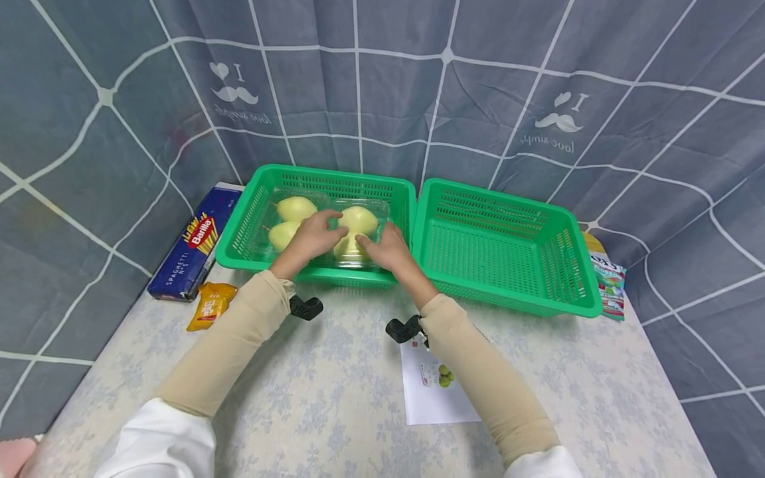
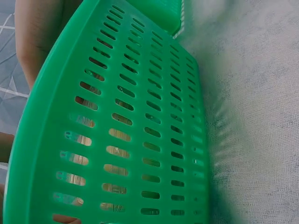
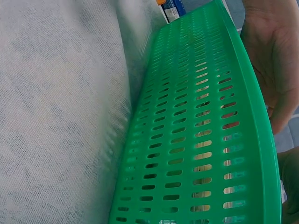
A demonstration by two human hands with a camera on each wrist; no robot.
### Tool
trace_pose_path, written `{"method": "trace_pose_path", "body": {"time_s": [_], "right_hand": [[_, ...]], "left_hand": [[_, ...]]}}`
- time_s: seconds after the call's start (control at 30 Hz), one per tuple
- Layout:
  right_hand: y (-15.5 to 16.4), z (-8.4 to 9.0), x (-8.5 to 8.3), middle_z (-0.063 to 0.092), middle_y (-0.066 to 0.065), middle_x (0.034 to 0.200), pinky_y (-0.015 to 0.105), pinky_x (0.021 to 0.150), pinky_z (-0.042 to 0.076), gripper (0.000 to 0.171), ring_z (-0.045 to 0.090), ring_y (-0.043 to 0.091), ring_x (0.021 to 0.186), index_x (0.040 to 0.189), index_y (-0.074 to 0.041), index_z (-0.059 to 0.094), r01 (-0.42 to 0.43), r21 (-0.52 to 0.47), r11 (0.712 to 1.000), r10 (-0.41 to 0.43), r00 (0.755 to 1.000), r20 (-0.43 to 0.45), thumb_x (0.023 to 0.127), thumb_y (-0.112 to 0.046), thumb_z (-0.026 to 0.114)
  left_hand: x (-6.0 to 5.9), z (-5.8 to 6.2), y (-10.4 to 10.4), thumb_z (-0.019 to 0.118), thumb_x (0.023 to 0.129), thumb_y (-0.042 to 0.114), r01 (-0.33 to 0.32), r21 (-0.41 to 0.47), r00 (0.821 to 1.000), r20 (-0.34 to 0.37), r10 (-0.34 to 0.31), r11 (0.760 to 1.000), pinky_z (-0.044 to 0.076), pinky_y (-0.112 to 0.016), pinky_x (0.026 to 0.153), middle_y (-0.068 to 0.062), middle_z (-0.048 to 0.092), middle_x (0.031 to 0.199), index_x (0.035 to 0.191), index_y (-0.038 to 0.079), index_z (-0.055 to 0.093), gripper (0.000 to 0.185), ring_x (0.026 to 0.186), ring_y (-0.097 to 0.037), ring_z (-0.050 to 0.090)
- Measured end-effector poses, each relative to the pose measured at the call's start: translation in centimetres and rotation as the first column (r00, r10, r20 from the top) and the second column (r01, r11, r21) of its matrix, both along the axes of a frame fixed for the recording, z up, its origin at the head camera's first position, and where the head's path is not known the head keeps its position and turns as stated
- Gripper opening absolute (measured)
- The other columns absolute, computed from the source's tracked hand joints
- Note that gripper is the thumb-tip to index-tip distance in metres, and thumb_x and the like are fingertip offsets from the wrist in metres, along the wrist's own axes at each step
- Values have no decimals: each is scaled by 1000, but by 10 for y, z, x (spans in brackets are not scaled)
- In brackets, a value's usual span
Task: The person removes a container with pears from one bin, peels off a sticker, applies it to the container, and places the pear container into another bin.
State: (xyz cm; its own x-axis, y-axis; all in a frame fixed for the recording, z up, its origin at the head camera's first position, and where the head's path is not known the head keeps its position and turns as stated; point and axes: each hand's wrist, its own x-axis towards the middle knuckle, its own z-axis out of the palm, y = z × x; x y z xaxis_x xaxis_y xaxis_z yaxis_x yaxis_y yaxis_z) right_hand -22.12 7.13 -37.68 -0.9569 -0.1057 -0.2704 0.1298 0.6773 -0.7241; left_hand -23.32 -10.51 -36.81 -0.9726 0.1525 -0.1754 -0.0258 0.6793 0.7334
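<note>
A clear plastic pack of yellow-green pears (image 1: 294,208) lies in the left green basket (image 1: 311,174). Both hands reach over the basket's near wall onto this pack. My left hand (image 1: 311,236) lies over its middle, fingers curled on the lid between the pears. My right hand (image 1: 385,249) holds the pack's near right part, thumb pointing left. The right green basket (image 1: 508,255) holds nothing. In the left wrist view, the slotted basket wall (image 2: 140,130) fills the frame, with the left hand (image 2: 37,42) behind its rim. The right wrist view shows the same wall (image 3: 187,140) and the right hand (image 3: 268,60) above it.
A blue Barilla spaghetti box (image 1: 194,242) and a yellow packet (image 1: 210,304) lie left of the baskets. A white card with a fruit picture (image 1: 433,392) lies under my right forearm. A colourful packet (image 1: 606,282) sits behind the right basket. A grey checked curtain (image 1: 382,99) encloses the table.
</note>
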Motion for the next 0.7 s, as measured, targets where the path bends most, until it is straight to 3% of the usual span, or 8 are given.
{"method": "trace_pose_path", "body": {"time_s": [0.07, 0.13, 0.2, 0.3, 0.4, 0.53, 0.7], "right_hand": [[0, 1, -1, 9, 25, 168, 51, 126, 23, 90, 14, 37, 156, 159, 7, 6, 6, -2, 1000, -6, 1000, 7, 102, -45, 53], [0, 1, -1, 9, 24, 168, 51, 126, 24, 90, 14, 37, 157, 159, 6, 6, 10, -4, 1000, -10, 1000, 19, 102, -45, 53], [0, 1, -1, 9, 24, 168, 51, 126, 24, 90, 14, 37, 156, 159, 6, 6, 12, -3, 1000, -12, 1000, 23, 102, -46, 52], [0, 1, -1, 9, 24, 168, 52, 126, 24, 90, 15, 37, 156, 159, 6, 5, 13, -1, 1000, -13, 1000, 23, 102, -46, 52], [-1, 1, -2, 9, 24, 168, 52, 125, 25, 91, 15, 38, 156, 159, 5, 4, 13, -4, 1000, -13, 1000, 22, 102, -46, 52], [-1, 0, -4, 9, 24, 168, 52, 126, 25, 91, 15, 38, 156, 159, 5, 4, 19, -16, 1000, -19, 999, 26, 102, -45, 53], [0, -1, -5, 11, 24, 167, 50, 126, 24, 89, 15, 36, 156, 159, 6, 6, 28, -35, 999, -27, 999, 27, 102, -42, 54]], "left_hand": [[0, 1, 1, 53, 102, 32, 0, -11, 1000, -5, -1, 1000, 51, -44, 84, -26, 51, 146, 152, 10, 45, 55, 93, -26, 62], [-1, 1, 3, 53, 102, 32, 10, -27, 1000, -4, -10, 1000, 51, -41, 74, -25, 63, 125, 151, 10, 45, 54, 81, -25, 59], [-1, 2, 6, 53, 102, 32, 25, -46, 1000, 1, -25, 999, 48, -39, 72, -22, 64, 118, 151, 9, 45, 55, 80, -25, 56], [-1, 2, 8, 52, 102, 33, 45, -49, 999, 29, -44, 998, 52, -46, 83, -22, 62, 129, 153, 9, 42, 57, 99, -33, 62], [-1, 2, 9, 52, 103, 34, 49, -44, 998, 46, -47, 998, 45, -57, 106, -19, 37, 160, 154, 9, 39, 59, 140, -40, 44], [-2, 1, 11, 52, 102, 35, 51, -46, 997, 57, -48, 998, 37, -62, 114, -18, 32, 163, 156, 10, 36, 61, 150, -44, 29], [-2, 1, 13, 52, 102, 36, 59, -41, 996, 76, -56, 997, 33, -65, 116, -18, 29, 164, 157, 10, 33, 64, 152, -45, 21]]}}
